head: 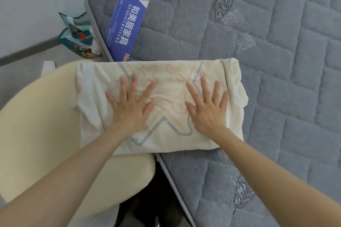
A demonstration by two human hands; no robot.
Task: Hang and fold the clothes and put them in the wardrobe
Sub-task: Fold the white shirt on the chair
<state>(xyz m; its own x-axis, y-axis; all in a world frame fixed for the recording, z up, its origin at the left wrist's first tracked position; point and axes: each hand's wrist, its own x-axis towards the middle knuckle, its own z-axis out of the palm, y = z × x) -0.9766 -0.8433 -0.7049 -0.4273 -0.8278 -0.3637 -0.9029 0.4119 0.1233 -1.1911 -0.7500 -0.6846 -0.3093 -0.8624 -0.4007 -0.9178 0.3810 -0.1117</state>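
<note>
we have both palms down on the folded garment (170,96), cream with a grey-line and pale orange print (a t-shirt, by the look of it). it lies across the near corner of the grey quilted mattress (267,64), its left part spilling onto a cream padded seat (42,120). whether that is a chair or a cushion we cannot tell. our left hand (129,106) and right hand (207,109) lie flat, fingers straight and fanned wide, gripping nothing; they press rather than hold.

we judge this to be the smoothing step. spread fingers cover more cloth, push out the wrinkles bunched between the hands, and set the creases so the bundle keeps its shape when lifted. the right edge looks loose and rumpled, so it may need tucking. the wardrobe is not in view.

a blue furniture label (125,26) lies on the mattress corner beyond, and a teal paper bag (77,37) stands on the floor beside it.
</note>
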